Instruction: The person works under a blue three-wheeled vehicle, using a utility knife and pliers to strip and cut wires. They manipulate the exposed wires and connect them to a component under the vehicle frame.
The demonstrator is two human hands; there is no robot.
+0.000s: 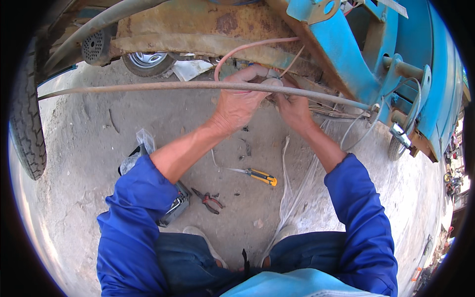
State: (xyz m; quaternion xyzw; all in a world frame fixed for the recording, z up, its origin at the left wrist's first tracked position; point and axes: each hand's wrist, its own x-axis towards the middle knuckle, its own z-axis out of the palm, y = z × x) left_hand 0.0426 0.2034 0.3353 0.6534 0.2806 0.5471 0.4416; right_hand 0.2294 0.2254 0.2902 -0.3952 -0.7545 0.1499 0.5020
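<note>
My left hand (236, 101) and my right hand (292, 106) meet at the middle of the vehicle's underside, around a long rusty rod (163, 86). My fingers close on a small grey piece (272, 74) where a thin tan line (292, 63) runs down; its exact form is partly hidden by my fingers. A pink hose (247, 46) arches just above my left hand. Behind and below my right hand, several thin lines (331, 110) run toward the blue frame.
A blue metal frame (344, 59) fills the upper right; a tyre (29, 119) stands at the left. On the concrete (79, 158) lie pliers (208, 200), a yellow utility knife (262, 177), plastic strips (292, 193) and a toolbox (173, 208) with a plastic bag (144, 138), partly behind my left arm.
</note>
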